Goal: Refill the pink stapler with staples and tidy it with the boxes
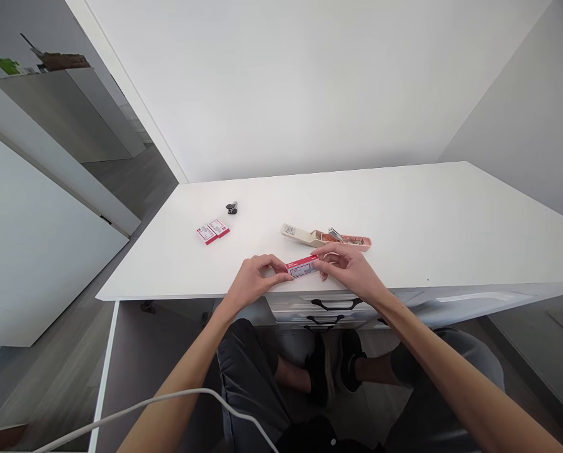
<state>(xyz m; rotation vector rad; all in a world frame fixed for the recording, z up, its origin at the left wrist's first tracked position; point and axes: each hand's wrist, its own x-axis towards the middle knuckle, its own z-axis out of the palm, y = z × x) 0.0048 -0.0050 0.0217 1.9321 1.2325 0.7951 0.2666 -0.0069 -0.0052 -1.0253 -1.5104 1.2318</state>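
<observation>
Here: one red-and-white box (302, 267), ends pinched in your left grip (256, 277) and right grip (350, 265); press lightly, cardboard likely crushable; open pink-and-beige case (304, 235) at one o'clock.

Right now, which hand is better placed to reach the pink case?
The right hand, I think: its fingers are just in front of the pink case. The left hand is farther away. Both hold the red box, so the right would probably have to let go first.
</observation>
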